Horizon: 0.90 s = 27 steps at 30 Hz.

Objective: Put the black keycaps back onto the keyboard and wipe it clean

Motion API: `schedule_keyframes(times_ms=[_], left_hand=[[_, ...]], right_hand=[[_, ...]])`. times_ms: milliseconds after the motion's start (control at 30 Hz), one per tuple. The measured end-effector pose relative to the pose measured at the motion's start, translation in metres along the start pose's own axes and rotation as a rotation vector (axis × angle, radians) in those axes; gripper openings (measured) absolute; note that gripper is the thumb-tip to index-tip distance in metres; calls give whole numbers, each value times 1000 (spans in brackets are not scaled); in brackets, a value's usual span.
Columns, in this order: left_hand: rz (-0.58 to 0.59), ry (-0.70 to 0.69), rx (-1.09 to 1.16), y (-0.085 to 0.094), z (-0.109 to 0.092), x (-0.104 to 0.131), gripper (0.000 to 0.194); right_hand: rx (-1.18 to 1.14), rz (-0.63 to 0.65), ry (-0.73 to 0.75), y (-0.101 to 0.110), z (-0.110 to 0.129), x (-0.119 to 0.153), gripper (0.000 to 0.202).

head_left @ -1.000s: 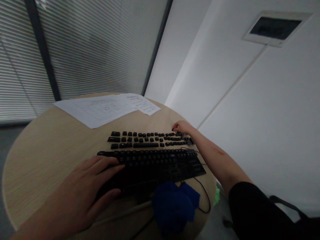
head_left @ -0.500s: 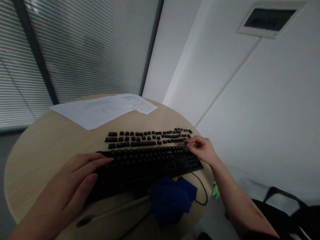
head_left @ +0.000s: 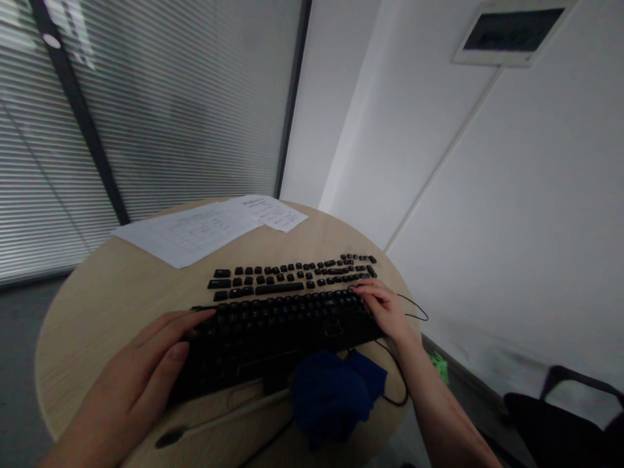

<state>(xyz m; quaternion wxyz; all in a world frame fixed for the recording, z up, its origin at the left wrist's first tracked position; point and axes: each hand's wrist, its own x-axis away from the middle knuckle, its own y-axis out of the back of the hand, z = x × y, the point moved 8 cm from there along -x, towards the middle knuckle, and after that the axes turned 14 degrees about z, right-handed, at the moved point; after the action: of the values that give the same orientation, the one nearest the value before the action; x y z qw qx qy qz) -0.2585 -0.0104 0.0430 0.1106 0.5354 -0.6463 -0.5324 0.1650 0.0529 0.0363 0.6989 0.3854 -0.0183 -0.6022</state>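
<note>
A black keyboard (head_left: 287,331) lies across the round table, its far rows bearing keys and its nearer part dark and hard to make out. My left hand (head_left: 151,357) rests on its left end, fingers stretched over the upper corner and thumb apart. At the far right end of the keyboard, my right hand (head_left: 383,304) has thumb and fingertips pressed together; whatever is between them is too small and dark to tell. Beyond the keyboard, loose black keycaps (head_left: 280,278) lie in rows, a long spacebar (head_left: 279,288) among them.
A crumpled blue cloth (head_left: 331,396) and a thin brush-like stick (head_left: 224,416) lie in front of the keyboard. A thin black cable (head_left: 405,383) curves by the right edge. Paper sheets (head_left: 195,231) lie at the back. A black chair (head_left: 550,416) stands right.
My right hand has shifted slightly left and toward me, onto the keyboard's far right end. A thin loop of cable now shows right of it. The left hand stays in place; the view has tilted.
</note>
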Motion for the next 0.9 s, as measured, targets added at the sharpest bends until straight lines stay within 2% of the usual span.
schedule_keyframes(times_ms=[133,333,467,533,700,900], left_hand=[[-73,2,-2,6,-2,0,37],[-61,-5,-15,3,1,0,37],[-27,0,-29,-1,6,0,36],[-14,12,-25,-3,9,0,35],[-16,46,-2,-3,14,2,34],[-12,74,24,-3,12,0,34]], right_hand=[[-101,-12,-62,-4,-11,0,17],[-119,-1,-122,-8,-12,1,15],[-268,-6,-146,-11,-15,1,34],[-278,19,-157,-13,-14,1,36],[-52,137,-167,-15,-7,0,21],[228,157,-101,-9,5,1,19]])
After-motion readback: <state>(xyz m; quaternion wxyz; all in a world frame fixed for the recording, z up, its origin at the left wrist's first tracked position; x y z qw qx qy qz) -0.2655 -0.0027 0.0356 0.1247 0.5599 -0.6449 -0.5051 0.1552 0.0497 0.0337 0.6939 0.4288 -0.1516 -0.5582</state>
